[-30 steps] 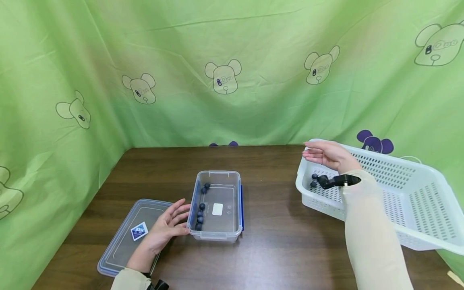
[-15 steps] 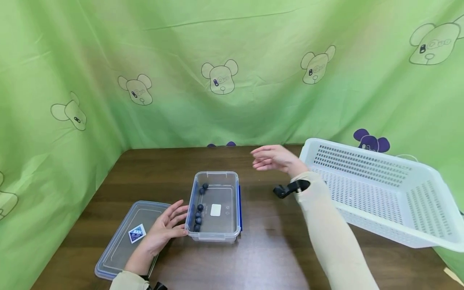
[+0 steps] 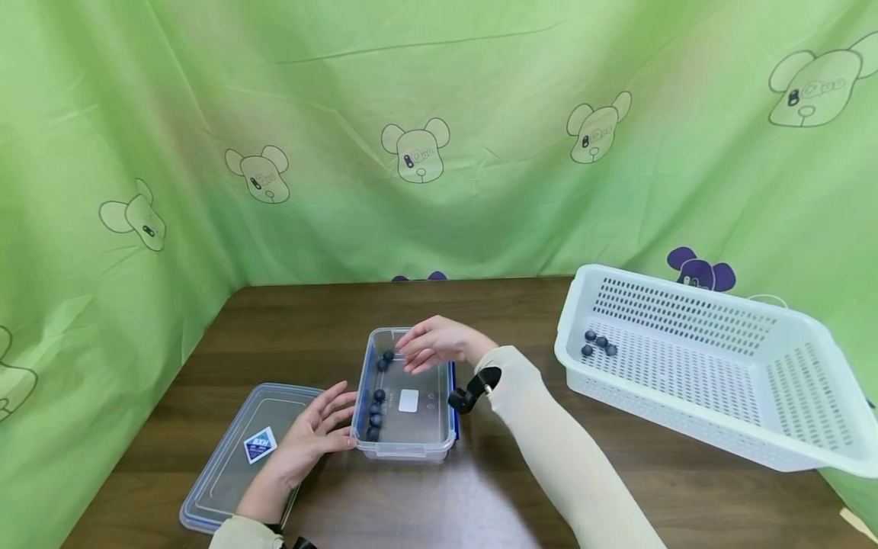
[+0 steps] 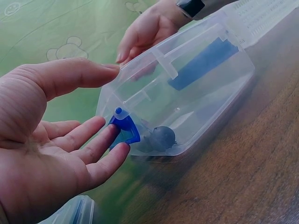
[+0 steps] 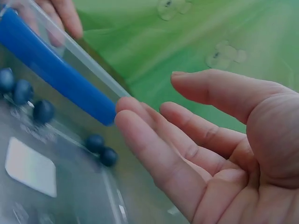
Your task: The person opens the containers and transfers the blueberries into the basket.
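My left hand (image 3: 312, 438) lies with fingers spread against the left side of a clear lidless plastic container (image 3: 411, 450); in the left wrist view its fingertips are at the blue side clip (image 4: 125, 127). Several blueberries (image 3: 375, 420) rest along that side of the container, in two small groups. Above the container's far right part is my right hand (image 3: 439, 343), palm facing left. The right wrist view shows its thumb apart from the loosely bent fingers and nothing between them. Two blueberries (image 5: 102, 150) lie below and beyond its fingertips in that view.
On the right stands a white perforated basket (image 3: 686, 415), with several blueberries (image 3: 601, 342) at its left end. A clear lid (image 3: 226, 473) with a blue and white sticker lies beneath the left forearm. Green cloth (image 3: 480, 213) hangs behind the wooden table (image 3: 521, 328).
My right hand has moved left from over the basket to over the container, uncovering the blueberries in the basket. The left hand and the container's blueberries stay put.
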The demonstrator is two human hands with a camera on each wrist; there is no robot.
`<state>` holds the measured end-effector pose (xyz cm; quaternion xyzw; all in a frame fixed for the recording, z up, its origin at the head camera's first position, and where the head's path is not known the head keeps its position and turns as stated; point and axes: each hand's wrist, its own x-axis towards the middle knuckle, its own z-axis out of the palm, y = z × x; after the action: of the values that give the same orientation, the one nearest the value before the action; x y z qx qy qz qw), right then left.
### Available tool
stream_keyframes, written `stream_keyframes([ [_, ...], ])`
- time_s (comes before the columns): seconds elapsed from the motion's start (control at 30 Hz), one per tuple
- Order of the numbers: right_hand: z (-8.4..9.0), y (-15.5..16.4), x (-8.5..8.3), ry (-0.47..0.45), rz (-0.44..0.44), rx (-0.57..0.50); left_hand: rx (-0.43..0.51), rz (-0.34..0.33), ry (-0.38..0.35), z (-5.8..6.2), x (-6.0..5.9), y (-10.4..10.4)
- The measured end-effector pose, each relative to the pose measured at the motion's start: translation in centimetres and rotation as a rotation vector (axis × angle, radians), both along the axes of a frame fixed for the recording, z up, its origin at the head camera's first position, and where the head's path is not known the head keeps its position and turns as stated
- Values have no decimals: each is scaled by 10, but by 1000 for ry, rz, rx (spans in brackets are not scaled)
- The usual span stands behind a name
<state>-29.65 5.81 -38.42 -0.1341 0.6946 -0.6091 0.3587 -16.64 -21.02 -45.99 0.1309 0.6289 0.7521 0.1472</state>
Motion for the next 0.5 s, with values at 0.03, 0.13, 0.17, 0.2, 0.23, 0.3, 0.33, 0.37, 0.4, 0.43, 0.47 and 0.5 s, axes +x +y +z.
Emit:
stream_keyframes([
  [0.03, -2, -5, 1, -4, 7, 7, -1, -2, -1, 0, 0, 0],
  [0.13, -8, -18, 5, -34, 30, 40, -6, -3, -5, -1, 1, 0],
  [0.17, -11, -21, 5, -42, 38, 54, -8, -2, -6, -1, 1, 0],
  [0.2, -13, -25, 6, -43, 43, 70, -11, 0, -7, -1, 2, 0],
  [0.23, -16, -28, 6, -49, 43, 86, -13, 1, -6, -1, 2, 0],
  [0.3, -20, -34, 7, -51, 43, 120, -17, 2, -3, -1, 2, -1],
  [0.33, -22, -36, 7, -51, 37, 136, -18, 3, -1, 0, 2, 0],
  [0.37, -24, -38, 6, -49, 31, 153, -18, 3, 1, 0, 2, 0],
  [0.4, -27, -40, 6, -48, 26, 170, -17, 2, 3, 0, 1, 0],
  [0.43, -29, -41, 5, -51, 23, 186, -16, 1, 5, 0, 1, 0],
  [0.47, -31, -43, 5, -50, 27, 204, -14, 1, 5, 0, 1, 0],
  [0.5, -32, -44, 5, -52, 31, 221, -12, 1, 4, 0, 0, 0],
])
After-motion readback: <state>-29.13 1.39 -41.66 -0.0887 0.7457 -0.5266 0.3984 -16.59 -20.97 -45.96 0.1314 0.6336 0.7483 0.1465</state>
